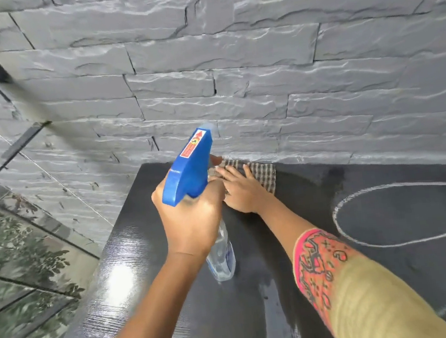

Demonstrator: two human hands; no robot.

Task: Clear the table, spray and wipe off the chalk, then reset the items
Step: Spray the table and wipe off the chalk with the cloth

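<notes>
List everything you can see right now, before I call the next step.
spray bottle: one, blue head on a clear body, held above the table's left part
cloth: one, checked grey and brown, flat on the table's far edge against the wall
chalk oval: one, white, on the table's right side; part of another chalk line shows at the bottom right
table: one, black, centre and right
stone wall: one, grey, behind the table
glass panels: several, reflecting foliage, lower left
dark blurred object: one, upper left, cannot tell what it is
left hand: fingers grip the spray bottle's neck
right hand: straight fingers press on the cloth
sleeve: one, tan with a pink patterned cuff, right arm
</notes>
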